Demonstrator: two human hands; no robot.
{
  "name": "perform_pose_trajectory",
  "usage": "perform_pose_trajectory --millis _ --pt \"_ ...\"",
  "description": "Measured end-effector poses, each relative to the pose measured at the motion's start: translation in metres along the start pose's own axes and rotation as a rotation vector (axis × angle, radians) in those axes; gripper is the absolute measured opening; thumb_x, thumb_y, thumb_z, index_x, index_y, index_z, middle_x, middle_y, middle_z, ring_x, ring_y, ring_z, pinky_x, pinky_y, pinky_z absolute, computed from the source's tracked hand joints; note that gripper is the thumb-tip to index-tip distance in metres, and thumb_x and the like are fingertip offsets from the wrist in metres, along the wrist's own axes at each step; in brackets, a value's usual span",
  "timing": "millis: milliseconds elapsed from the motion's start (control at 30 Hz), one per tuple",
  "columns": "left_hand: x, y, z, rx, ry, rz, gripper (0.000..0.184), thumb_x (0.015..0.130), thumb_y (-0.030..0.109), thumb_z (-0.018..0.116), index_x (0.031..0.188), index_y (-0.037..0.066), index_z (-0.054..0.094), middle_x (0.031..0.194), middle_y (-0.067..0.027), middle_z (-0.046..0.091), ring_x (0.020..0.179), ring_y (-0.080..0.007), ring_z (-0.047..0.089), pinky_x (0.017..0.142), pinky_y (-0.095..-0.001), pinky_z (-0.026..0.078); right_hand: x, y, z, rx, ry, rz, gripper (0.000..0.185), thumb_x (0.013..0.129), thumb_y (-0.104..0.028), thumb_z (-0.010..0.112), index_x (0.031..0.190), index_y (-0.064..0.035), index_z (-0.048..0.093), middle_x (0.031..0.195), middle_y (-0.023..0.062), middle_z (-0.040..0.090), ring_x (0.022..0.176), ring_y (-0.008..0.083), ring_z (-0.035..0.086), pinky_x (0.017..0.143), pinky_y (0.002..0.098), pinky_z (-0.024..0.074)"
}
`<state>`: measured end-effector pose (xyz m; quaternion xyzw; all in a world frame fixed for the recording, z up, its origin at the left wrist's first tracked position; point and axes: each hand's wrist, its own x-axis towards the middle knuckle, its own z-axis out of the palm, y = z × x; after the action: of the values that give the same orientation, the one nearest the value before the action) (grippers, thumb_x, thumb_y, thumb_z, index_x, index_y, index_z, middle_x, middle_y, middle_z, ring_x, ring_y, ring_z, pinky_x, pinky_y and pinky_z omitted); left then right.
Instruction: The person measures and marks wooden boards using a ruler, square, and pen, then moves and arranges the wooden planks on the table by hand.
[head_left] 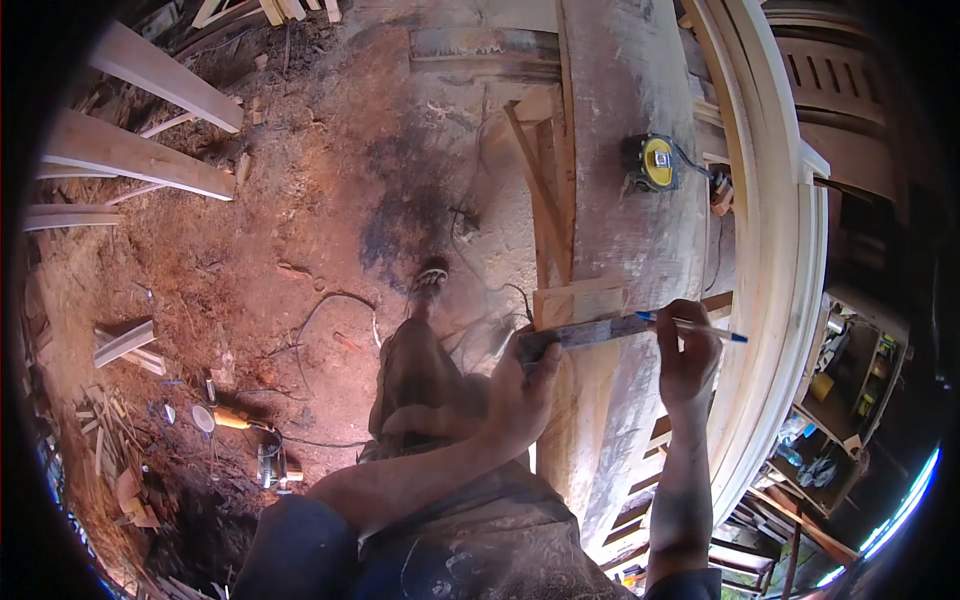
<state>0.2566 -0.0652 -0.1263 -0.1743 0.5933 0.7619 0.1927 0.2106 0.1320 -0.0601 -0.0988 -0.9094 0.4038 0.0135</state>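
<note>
My left hand (pixel 527 380) is closed round the dark end of a try square (pixel 600 332), whose grey blade lies across a pale wood piece (pixel 578 303) on the workbench (pixel 640 245). Between the fingers of my right hand (pixel 690 355) is a blue-and-white pen (pixel 715 329). The pen's blue tip is at the right end of the blade. Farther up the bench sits a yellow and black tape measure (pixel 658 162).
Long pale boards (pixel 775 250) run along the bench's right side. Timber legs (pixel 150 155) stand at the upper left. An orange power tool (pixel 232 418), its cable and wood scraps (pixel 130 345) lie on the dusty floor. A tool box (pixel 850 385) is at the right.
</note>
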Motion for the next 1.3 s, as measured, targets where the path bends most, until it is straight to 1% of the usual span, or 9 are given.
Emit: perform_pose_trajectory --millis 67,200,500,700,800,967,1033,1233,1300 --pt "0.000 0.006 -0.001 -0.030 -0.013 -0.045 0.028 0.103 0.021 0.059 0.119 -0.001 0.058 0.105 -0.0071 0.064 0.098 -0.0138 0.058 0.089 -0.0301 0.046 -0.003 -0.005 0.010 -0.163 0.010 -0.257 0.006 0.088 0.009 0.064 0.091 0.0031 0.065 0.092 0.0154 0.069 0.080 0.0243 0.069 0.075 0.0339 0.0548" --pt "0.001 0.012 0.000 -0.053 -0.002 -0.127 0.028 0.101 0.018 0.061 0.121 -0.002 0.058 0.109 -0.0079 0.065 0.102 -0.0147 0.058 0.093 -0.0303 0.046 -0.009 -0.047 0.034 -0.186 -0.077 -0.197 0.012 0.081 0.011 0.068 0.089 0.0026 0.064 0.090 0.0163 0.070 0.080 0.0297 0.071 0.069 0.0361 0.0549" --pt "0.001 -0.001 -0.001 -0.061 -0.018 -0.012 0.030 0.104 0.021 0.058 0.121 -0.003 0.057 0.104 -0.0098 0.067 0.096 -0.0150 0.062 0.085 -0.0306 0.049 -0.006 -0.019 0.017 -0.045 -0.021 0.000 0.007 0.090 0.010 0.062 0.094 0.0048 0.061 0.094 0.0191 0.066 0.084 0.0291 0.067 0.076 0.0356 0.0515" --pt "0.002 0.003 0.001 -0.009 0.010 -0.083 0.029 0.104 0.020 0.059 0.121 -0.003 0.057 0.105 -0.0102 0.067 0.096 -0.0147 0.062 0.087 -0.0307 0.049 -0.008 -0.029 0.029 -0.052 -0.081 -0.145 0.006 0.094 0.003 0.058 0.100 0.0016 0.061 0.086 0.0123 0.063 0.079 0.0217 0.064 0.073 0.0329 0.0498" --pt "0.001 0.005 0.000 -0.068 -0.003 -0.049 0.026 0.101 0.015 0.060 0.121 -0.001 0.059 0.104 -0.0041 0.065 0.097 -0.0118 0.057 0.087 -0.0292 0.046 -0.006 -0.019 0.019 -0.065 -0.012 0.049 0.004 0.092 0.007 0.059 0.094 0.0041 0.061 0.090 0.0171 0.065 0.082 0.0266 0.065 0.075 0.0349 0.0498" --pt "0.001 0.002 0.002 -0.063 0.000 -0.072 0.027 0.103 0.018 0.058 0.121 -0.003 0.058 0.105 -0.0080 0.066 0.097 -0.0143 0.060 0.086 -0.0304 0.048 -0.005 -0.021 0.030 -0.195 -0.021 -0.309 0.016 0.081 0.013 0.063 0.092 0.0020 0.061 0.086 0.0164 0.065 0.075 0.0332 0.067 0.065 0.0379 0.0531" --pt "0.002 0.006 0.002 -0.025 0.001 -0.059 0.029 0.105 0.020 0.057 0.121 -0.003 0.057 0.105 -0.0099 0.066 0.097 -0.0153 0.061 0.086 -0.0308 0.049 -0.012 -0.030 0.047 -0.098 -0.067 -0.394 0.015 0.088 0.012 0.062 0.096 0.0003 0.057 0.089 0.0179 0.065 0.074 0.0336 0.066 0.067 0.0391 0.0525" --pt "0.002 -0.003 -0.002 -0.083 -0.041 0.021 0.031 0.105 0.021 0.056 0.124 -0.003 0.055 0.107 -0.0116 0.066 0.097 -0.0165 0.062 0.087 -0.0317 0.049 -0.021 -0.051 0.080 0.002 -0.092 -0.410 0.011 0.090 0.005 0.064 0.100 0.0001 0.060 0.090 0.0176 0.066 0.074 0.0322 0.068 0.065 0.0379 0.0524" --pt "0.001 0.000 -0.001 -0.045 -0.024 -0.031 0.032 0.105 0.021 0.056 0.125 -0.003 0.054 0.108 -0.0122 0.066 0.098 -0.0170 0.062 0.088 -0.0320 0.049 -0.016 -0.053 0.060 -0.010 -0.144 -0.202 0.010 0.091 0.006 0.063 0.100 0.0016 0.062 0.090 0.0157 0.066 0.076 0.0274 0.068 0.068 0.0347 0.0523"
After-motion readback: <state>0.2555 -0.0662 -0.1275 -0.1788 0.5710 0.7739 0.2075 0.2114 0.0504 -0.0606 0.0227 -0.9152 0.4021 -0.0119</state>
